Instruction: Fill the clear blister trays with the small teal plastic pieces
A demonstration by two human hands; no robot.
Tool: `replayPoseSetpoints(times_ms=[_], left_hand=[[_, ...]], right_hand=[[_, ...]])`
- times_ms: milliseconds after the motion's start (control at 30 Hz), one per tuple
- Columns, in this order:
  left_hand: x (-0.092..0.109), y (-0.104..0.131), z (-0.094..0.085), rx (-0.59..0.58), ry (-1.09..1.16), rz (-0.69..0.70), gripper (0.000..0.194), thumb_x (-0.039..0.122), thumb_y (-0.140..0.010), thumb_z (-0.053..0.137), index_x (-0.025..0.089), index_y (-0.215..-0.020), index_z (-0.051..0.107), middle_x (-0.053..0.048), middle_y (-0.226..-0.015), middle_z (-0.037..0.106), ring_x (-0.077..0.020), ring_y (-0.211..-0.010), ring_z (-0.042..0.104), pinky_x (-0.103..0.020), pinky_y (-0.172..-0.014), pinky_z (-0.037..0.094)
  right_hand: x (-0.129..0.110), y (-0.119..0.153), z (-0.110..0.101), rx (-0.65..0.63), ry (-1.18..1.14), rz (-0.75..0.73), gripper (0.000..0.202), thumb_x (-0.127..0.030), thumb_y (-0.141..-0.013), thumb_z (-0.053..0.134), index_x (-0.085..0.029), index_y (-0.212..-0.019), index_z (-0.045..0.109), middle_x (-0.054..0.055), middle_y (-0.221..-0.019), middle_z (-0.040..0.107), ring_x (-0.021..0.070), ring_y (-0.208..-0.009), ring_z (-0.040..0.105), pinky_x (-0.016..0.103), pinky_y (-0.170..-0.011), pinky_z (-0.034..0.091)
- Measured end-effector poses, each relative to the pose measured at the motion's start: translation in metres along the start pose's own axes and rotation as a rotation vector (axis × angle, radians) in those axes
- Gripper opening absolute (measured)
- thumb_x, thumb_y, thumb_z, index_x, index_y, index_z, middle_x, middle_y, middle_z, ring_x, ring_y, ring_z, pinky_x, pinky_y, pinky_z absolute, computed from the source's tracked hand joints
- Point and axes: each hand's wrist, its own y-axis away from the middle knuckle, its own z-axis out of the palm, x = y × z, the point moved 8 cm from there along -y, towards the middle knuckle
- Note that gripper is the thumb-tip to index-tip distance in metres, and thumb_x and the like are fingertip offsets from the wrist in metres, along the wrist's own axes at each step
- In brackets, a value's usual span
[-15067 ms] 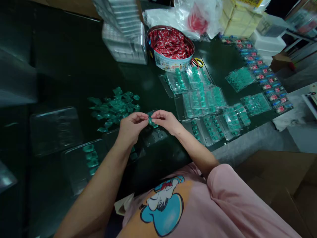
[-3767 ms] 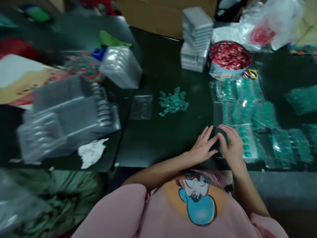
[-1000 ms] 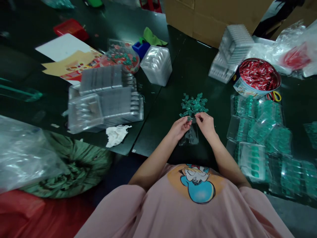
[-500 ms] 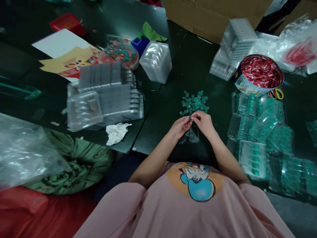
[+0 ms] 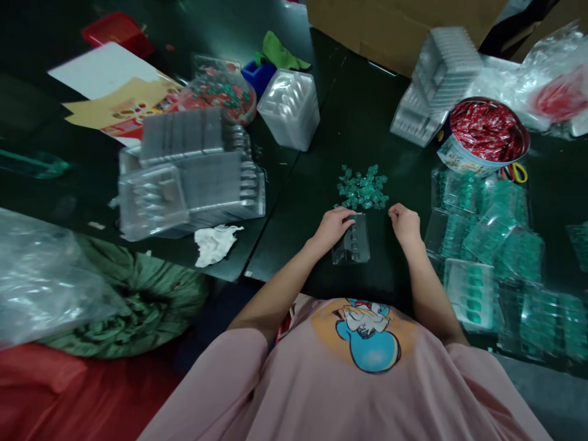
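Note:
A clear plastic tray (image 5: 361,245) with a row of small compartments lies on the dark table in front of me. My left hand (image 5: 337,225) is at its upper left edge, fingers pressed together over the top of the tray; whatever is under the fingertips is too small to make out. To the right of the tray, my right hand (image 5: 404,222) is closed in a pinch, and anything between its fingertips is hidden. Just beyond both hands sits a loose pile of green translucent pieces (image 5: 362,187).
Stacked clear trays (image 5: 206,184) stand at the left, another stack (image 5: 291,110) beyond them. Filled green trays (image 5: 498,229) lie at the right, below a round tin (image 5: 473,162) of red packets and yellow-handled scissors (image 5: 519,173). A cardboard box (image 5: 367,30) stands at the back.
My hands have parted. The right one moved right, away from the tray, while the left moved slightly up and left, leaving more of the tray showing.

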Motion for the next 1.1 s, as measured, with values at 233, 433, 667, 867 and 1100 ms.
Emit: replayPoseSetpoints(times_ms=[233, 433, 667, 867, 1100], left_hand=[[-0.005, -0.007, 0.014, -0.083, -0.144, 0.043, 0.018, 0.013, -0.079, 0.072, 0.019, -0.096, 0.076, -0.009, -0.097, 0.070, -0.0247, -0.095, 0.065, -0.038, -0.092, 0.047], [-0.006, -0.008, 0.013, -0.094, -0.132, 0.017, 0.021, 0.013, -0.078, 0.073, 0.018, -0.099, 0.076, -0.010, -0.097, 0.070, -0.0255, -0.094, 0.064, -0.039, -0.092, 0.046], [-0.010, -0.014, 0.014, -0.123, -0.146, 0.065, 0.015, 0.021, -0.085, 0.068, 0.021, -0.093, 0.079, -0.008, -0.090, 0.071, -0.0208, -0.083, 0.065, -0.033, -0.083, 0.049], [-0.008, -0.012, 0.020, -0.121, -0.317, 0.166, 0.020, 0.024, -0.089, 0.063, 0.019, -0.101, 0.078, -0.010, -0.096, 0.071, -0.0208, -0.088, 0.066, -0.032, -0.083, 0.052], [-0.005, -0.011, 0.020, -0.148, -0.398, 0.160, 0.022, 0.018, -0.088, 0.064, 0.018, -0.106, 0.076, -0.010, -0.099, 0.070, -0.0207, -0.090, 0.067, -0.033, -0.084, 0.054]], right_hand=[[-0.007, 0.004, -0.017, 0.105, 0.039, -0.067, 0.012, -0.024, -0.087, 0.062, -0.021, -0.097, 0.068, 0.013, -0.109, 0.069, 0.0311, -0.104, 0.058, 0.043, -0.084, 0.044], [-0.051, -0.005, -0.004, 0.003, -0.164, -0.306, 0.022, -0.016, -0.091, 0.054, -0.017, -0.105, 0.070, 0.012, -0.108, 0.067, 0.0249, -0.100, 0.062, 0.038, -0.088, 0.048], [-0.079, -0.015, 0.031, -0.146, 0.104, -0.422, 0.027, -0.011, -0.091, 0.051, -0.016, -0.108, 0.072, 0.013, -0.108, 0.065, 0.0239, -0.100, 0.058, 0.036, -0.091, 0.046], [-0.070, -0.018, 0.036, -0.128, 0.209, -0.368, 0.032, -0.014, -0.097, 0.041, -0.015, -0.108, 0.071, 0.014, -0.105, 0.061, 0.0243, -0.096, 0.051, 0.035, -0.085, 0.042], [-0.069, -0.015, 0.042, -0.159, 0.226, -0.454, 0.026, -0.023, -0.094, 0.054, -0.023, -0.112, 0.073, 0.013, -0.110, 0.058, 0.0291, -0.102, 0.046, 0.040, -0.081, 0.038]])
